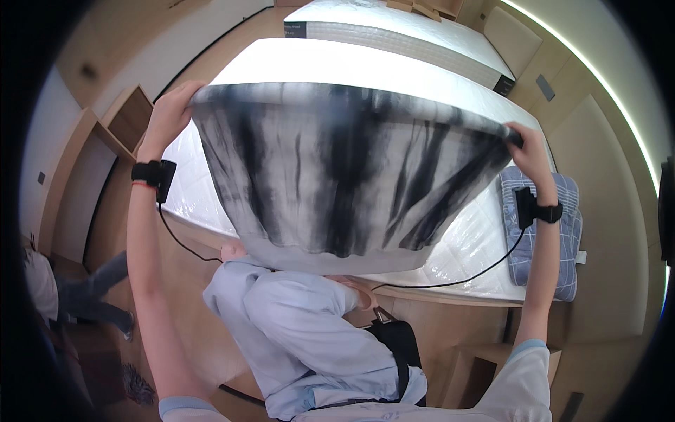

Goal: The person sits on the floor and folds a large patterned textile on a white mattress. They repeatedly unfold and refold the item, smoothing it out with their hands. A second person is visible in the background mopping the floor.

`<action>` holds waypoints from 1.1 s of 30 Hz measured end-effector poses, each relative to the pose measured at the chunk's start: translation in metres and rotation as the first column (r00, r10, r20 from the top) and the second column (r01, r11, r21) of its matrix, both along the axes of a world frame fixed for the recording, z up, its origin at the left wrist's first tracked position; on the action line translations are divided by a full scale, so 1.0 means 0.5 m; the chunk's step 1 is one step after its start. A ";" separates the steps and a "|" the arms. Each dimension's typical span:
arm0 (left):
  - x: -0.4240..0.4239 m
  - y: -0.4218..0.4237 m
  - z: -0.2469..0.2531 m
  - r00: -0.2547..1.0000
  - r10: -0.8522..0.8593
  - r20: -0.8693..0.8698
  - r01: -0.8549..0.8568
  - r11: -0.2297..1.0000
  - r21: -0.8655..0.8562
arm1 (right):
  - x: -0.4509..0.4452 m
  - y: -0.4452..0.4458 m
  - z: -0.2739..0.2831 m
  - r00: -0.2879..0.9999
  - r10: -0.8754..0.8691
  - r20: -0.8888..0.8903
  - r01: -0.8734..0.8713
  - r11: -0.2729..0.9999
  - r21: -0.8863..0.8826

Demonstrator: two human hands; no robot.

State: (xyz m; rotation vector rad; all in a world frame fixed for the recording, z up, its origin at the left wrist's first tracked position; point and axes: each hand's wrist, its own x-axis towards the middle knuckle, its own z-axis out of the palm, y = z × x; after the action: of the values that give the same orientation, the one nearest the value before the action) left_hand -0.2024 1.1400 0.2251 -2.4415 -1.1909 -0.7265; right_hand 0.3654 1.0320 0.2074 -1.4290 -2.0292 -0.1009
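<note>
Between my two raised hands a black and pale grey streaked cloth (345, 174) is stretched wide, its top edge rolled or folded over. My left hand (171, 116) grips the upper left corner, and my right hand (529, 150) holds the upper right corner. Below the dark streaks hangs a plain pale lower edge. Behind the cloth lies a white mattress (464, 242), partly under shiny clear plastic, and much of it is hidden. Both wrists wear black straps with small cabled devices. A folded blue plaid quilt (567, 253) rests on the mattress near my right forearm.
Beyond stands a second mattress (390, 37) with cardboard (414, 8) on it. A wooden nightstand (488, 369) is low on the right, and wooden shelving (126, 118) stands on the left. Another person (79, 295) is at the left rim, near a grey mop head (138, 384).
</note>
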 end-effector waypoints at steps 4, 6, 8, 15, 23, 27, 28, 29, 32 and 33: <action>0.015 0.014 0.063 0.998 0.067 0.019 -0.069 0.935 0.347 | 0.030 0.022 0.045 0.999 -0.030 -0.045 0.038 0.981 0.192; 0.014 -0.004 0.076 0.995 0.070 0.077 -0.093 0.927 0.363 | 0.037 0.005 0.051 0.995 -0.044 -0.091 0.068 0.960 0.271; 0.010 -0.028 0.065 0.995 0.042 0.093 -0.076 0.911 0.406 | 0.035 -0.025 0.039 0.996 -0.024 -0.087 0.046 0.964 0.261; 0.001 -0.138 -0.159 0.999 0.014 0.048 -0.001 0.967 -0.256 | 0.008 -0.179 -0.171 0.993 -0.090 -0.077 0.079 0.987 -0.140; -0.026 -0.066 -0.377 0.982 0.017 0.190 0.159 0.475 -0.866 | 0.031 -0.178 -0.361 0.967 -0.146 -0.207 -0.014 0.785 -0.619; -0.004 0.097 -0.363 0.873 0.250 0.419 0.252 0.505 -0.826 | 0.091 -0.018 -0.342 0.971 -0.123 -0.207 0.058 0.954 -0.293; 0.012 0.124 -0.373 0.781 0.353 0.515 0.290 0.525 -0.800 | 0.093 0.029 -0.354 0.907 -0.152 -0.394 0.040 0.959 -0.279; 0.026 0.145 -0.387 0.665 0.435 0.607 0.339 0.549 -0.764 | 0.086 0.065 -0.376 0.797 -0.155 -0.584 -0.012 0.962 -0.272; 0.048 0.144 -0.451 0.863 0.429 0.265 -0.004 0.530 -0.848 | 0.062 0.068 -0.456 0.873 -0.343 -0.347 0.123 0.843 -0.524; 0.037 0.114 -0.475 0.921 0.357 0.158 -0.016 0.440 -0.898 | 0.051 0.051 -0.487 0.888 -0.400 -0.225 0.168 0.740 -0.651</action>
State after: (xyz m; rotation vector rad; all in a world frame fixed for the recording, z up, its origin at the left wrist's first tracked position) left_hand -0.1837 1.1969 -0.0124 -2.9101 -2.4730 -0.4875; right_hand 0.3911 1.0573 -0.0363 -1.9886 -1.5742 0.7164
